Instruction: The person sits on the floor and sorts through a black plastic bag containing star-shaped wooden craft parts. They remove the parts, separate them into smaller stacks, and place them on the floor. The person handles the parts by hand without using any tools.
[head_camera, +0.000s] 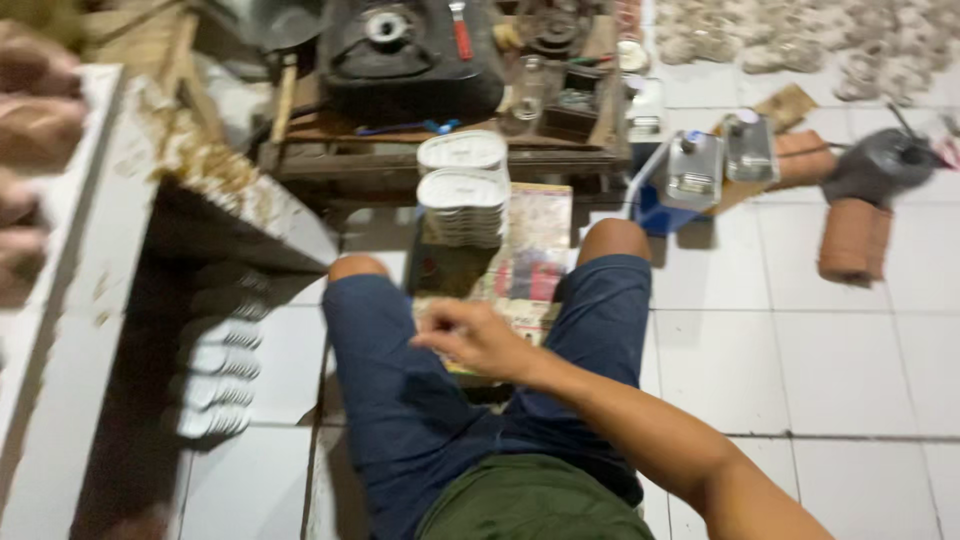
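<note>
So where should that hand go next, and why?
Probably forward to the top stack of white lids. The right hand hangs over the lap, seemingly empty, and the two stacks sit just ahead between the knees. The left hand is out of view.

Single head-worn view, steeply downward and forward over lap and tiled floor, close range
</note>
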